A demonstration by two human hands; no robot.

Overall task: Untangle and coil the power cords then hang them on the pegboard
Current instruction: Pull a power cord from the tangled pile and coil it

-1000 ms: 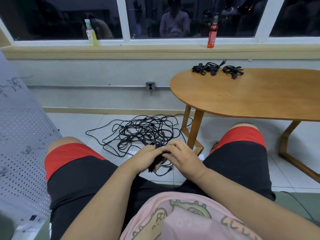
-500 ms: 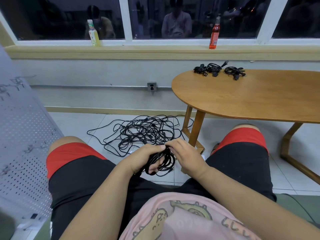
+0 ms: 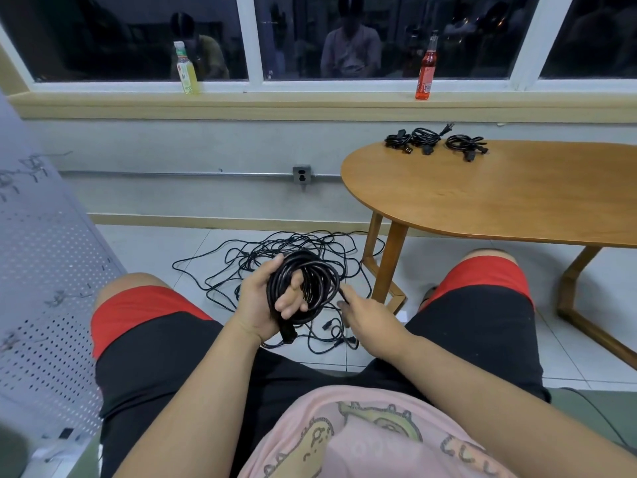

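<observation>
At frame centre the left hand gripped the coil, fingers curled through it, while the right hand pinched its tail; tugging against the floor tangle could have sprung the loops loose.

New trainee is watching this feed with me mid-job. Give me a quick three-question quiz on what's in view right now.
1. True or false: the black coil hangs on the pegboard.
2. How many coiled cords lie on the wooden table?
3. Where is the tangled pile of cords? A) on the table B) on the floor tiles C) on the windowsill

Key:
1. False: the left hand grips it, and the right hand pinches its loose end.
2. Three.
3. B.
</observation>
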